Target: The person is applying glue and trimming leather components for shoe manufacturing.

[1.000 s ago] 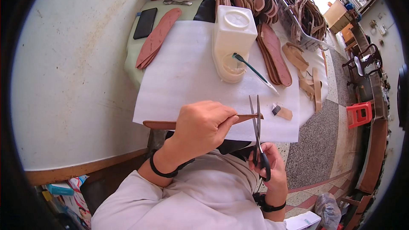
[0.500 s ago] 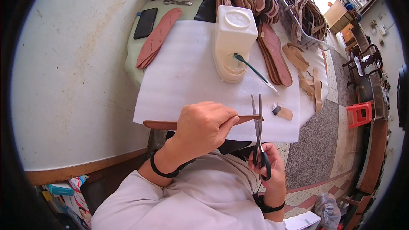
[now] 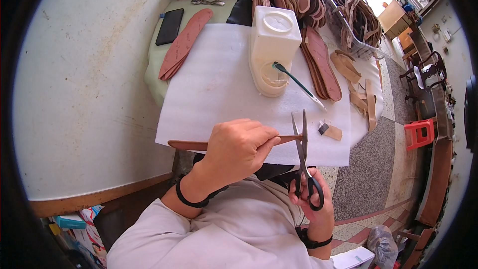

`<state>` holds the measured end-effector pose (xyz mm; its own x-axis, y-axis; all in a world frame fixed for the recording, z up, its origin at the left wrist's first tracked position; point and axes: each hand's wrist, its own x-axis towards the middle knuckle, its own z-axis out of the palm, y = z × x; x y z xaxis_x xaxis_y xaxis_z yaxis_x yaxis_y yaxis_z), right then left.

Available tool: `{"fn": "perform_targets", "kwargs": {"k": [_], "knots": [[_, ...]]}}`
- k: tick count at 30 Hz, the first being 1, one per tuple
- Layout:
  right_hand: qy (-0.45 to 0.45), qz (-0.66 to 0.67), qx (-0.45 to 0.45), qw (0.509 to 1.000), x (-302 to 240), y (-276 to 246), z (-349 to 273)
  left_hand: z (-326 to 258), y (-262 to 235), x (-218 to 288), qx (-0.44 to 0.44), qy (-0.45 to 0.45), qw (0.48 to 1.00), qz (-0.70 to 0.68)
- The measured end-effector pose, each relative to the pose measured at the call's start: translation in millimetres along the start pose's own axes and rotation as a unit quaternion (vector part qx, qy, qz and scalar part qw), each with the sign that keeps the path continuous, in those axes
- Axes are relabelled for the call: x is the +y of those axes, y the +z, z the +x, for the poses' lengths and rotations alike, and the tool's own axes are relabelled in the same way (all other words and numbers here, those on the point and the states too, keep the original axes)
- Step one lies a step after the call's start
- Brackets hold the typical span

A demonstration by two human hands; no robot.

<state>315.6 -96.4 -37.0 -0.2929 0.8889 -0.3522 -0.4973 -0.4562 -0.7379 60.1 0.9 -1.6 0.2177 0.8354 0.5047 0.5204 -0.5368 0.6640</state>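
Between thumb and fingers, my left hand [image 3: 242, 147] pinches a brown shoe insole [image 3: 187, 145] held edge-on above the near edge of the white sheet. The insole's narrow end points right and lies between the blades of a pair of scissors [image 3: 303, 142]. My right hand [image 3: 314, 194] grips the scissors by their black handles, blades pointing away from me and spread apart. Beyond the hands stands a cream plastic glue container [image 3: 275, 35], with a dark green-and-white brush [image 3: 301, 87] leaning out of its lower opening.
Insoles lie fanned at left [image 3: 186, 45] and stacked at right [image 3: 321, 65]. A black phone [image 3: 170, 27] is at the left edge. Tan strips [image 3: 371, 104] and a small tan scrap [image 3: 332, 131] lie at right. A clear bin of brown strips [image 3: 356, 20] stands behind. A red stool [image 3: 419, 134] is on the floor.
The scissor blades have spread wider and the handles have moved apart in my right hand. My left hand and the insole have stayed nearly still.
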Motion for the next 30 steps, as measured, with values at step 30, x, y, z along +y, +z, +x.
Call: {"fn": "perform_targets", "kwargs": {"k": [30], "knots": [[-0.001,0.033,-0.006,0.999,3,-7,1,1,-1,-1,0.012,0.01,1.0,-0.003]]}}
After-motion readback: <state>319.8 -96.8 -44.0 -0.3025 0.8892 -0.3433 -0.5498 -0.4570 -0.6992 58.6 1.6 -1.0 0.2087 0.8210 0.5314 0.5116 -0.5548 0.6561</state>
